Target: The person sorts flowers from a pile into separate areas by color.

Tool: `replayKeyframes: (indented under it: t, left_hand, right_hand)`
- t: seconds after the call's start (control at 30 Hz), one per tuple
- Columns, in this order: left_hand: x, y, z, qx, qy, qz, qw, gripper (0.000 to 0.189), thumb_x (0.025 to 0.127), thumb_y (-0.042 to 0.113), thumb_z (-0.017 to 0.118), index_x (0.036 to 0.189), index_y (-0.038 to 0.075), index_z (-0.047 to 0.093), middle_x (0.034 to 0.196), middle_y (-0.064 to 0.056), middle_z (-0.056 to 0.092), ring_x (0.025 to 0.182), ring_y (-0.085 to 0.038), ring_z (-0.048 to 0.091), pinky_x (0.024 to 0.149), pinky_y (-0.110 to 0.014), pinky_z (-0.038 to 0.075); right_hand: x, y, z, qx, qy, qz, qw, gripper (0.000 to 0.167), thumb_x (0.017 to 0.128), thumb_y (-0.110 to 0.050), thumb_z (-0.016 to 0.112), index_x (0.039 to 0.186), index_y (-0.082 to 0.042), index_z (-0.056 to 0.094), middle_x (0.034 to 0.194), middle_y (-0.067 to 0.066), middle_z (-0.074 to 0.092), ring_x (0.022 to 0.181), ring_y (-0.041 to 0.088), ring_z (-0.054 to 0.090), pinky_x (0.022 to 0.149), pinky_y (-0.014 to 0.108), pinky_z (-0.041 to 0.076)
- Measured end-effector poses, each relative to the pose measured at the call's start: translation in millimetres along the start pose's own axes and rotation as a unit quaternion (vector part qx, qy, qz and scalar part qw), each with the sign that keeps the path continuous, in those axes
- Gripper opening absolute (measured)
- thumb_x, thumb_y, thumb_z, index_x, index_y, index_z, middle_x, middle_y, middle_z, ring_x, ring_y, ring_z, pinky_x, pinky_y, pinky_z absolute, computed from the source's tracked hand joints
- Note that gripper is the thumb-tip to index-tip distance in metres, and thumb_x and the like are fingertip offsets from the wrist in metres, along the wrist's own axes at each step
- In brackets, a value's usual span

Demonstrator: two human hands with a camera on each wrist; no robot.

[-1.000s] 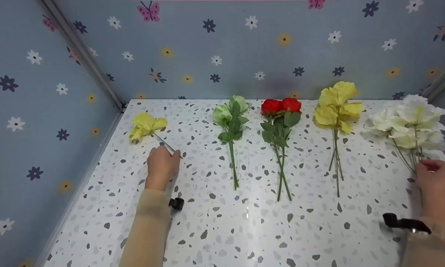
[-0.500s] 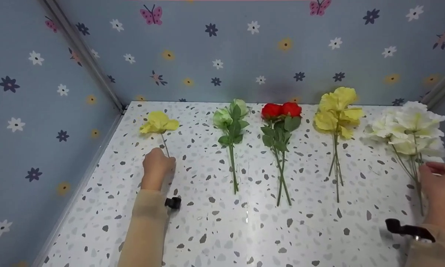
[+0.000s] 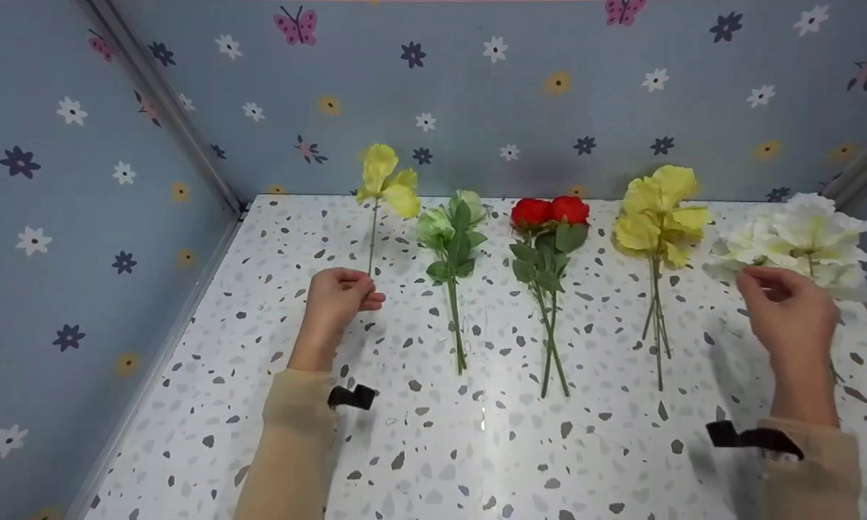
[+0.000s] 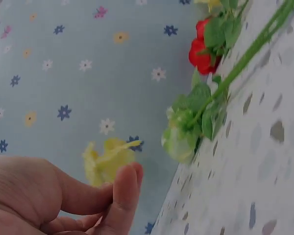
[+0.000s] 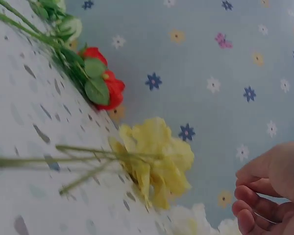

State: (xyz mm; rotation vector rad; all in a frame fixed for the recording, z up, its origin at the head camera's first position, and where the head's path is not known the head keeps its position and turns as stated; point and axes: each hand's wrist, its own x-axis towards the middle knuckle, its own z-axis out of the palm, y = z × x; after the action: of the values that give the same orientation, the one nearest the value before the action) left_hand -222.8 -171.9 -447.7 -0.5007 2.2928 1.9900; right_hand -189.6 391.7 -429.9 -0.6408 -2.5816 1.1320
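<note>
My left hand [image 3: 338, 297] pinches the thin stem of a single yellow artificial flower [image 3: 380, 170] between thumb and fingers. Its bloom points up and away, overlapping the back wall in the head view; in the left wrist view the yellow petals [image 4: 110, 164] show behind the fingertips, blurred. At the right, my right hand [image 3: 794, 314] is raised with loosely curled fingers and nothing between them. It overlaps the bunch of white flowers [image 3: 826, 227] in the head view, hiding most of the stems. The right wrist view shows the curled fingers [image 5: 245, 196] to the right of the yellow bunch [image 5: 159, 156].
Between the hands lie, left to right, pale green flowers [image 3: 435, 227], two red flowers [image 3: 551, 211] and a bunch of yellow flowers [image 3: 657, 217], stems toward me. The speckled white table [image 3: 476, 448] meets blue patterned walls [image 3: 462, 79] at the back and left.
My left hand has lifted the yellow flower from the table and carried it right, bloom now upright. My right hand has let go of the white flowers' stems and moved up and left.
</note>
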Motion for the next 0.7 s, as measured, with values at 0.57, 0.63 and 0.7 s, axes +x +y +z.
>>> replayKeyframes:
  t: [0.57,0.63,0.7]
  left_hand:
    - [-80.6,-3.3,125.4,-0.1,-0.17,0.119,0.9731,0.01,0.101,-0.013,0.064,0.111,-0.011,0.065,0.098,-0.02,0.07,0.084,-0.021,0.072,0.081,-0.033,0.065]
    - [-88.8,-5.7,134.2,-0.094,-0.185,0.128,0.9698,0.008,0.101,-0.013,0.065,0.109,-0.01,0.065,0.095,-0.017,0.07,0.082,-0.019,0.072,0.081,-0.034,0.066]
    - [-95.1,-8.1,141.3,-0.088,-0.197,0.138,0.9667,0.007,0.101,-0.012,0.066,0.106,-0.008,0.066,0.093,-0.014,0.07,0.08,-0.019,0.071,0.08,-0.034,0.066]
  right_hand:
    - [-95.7,-81.2,108.6,0.207,-0.214,-0.207,0.9319,0.026,0.106,-0.016,0.076,0.126,0.001,0.077,0.112,0.017,0.078,0.094,0.027,0.076,0.083,0.025,0.063]
    - [-103.8,-84.9,112.8,0.224,-0.228,-0.206,0.9249,0.026,0.106,-0.016,0.076,0.126,0.0,0.077,0.113,0.017,0.077,0.096,0.03,0.076,0.084,0.027,0.064]
    - [-110.4,-87.5,115.7,0.24,-0.239,-0.205,0.9184,0.025,0.106,-0.015,0.076,0.127,-0.001,0.078,0.114,0.017,0.077,0.098,0.031,0.075,0.086,0.029,0.064]
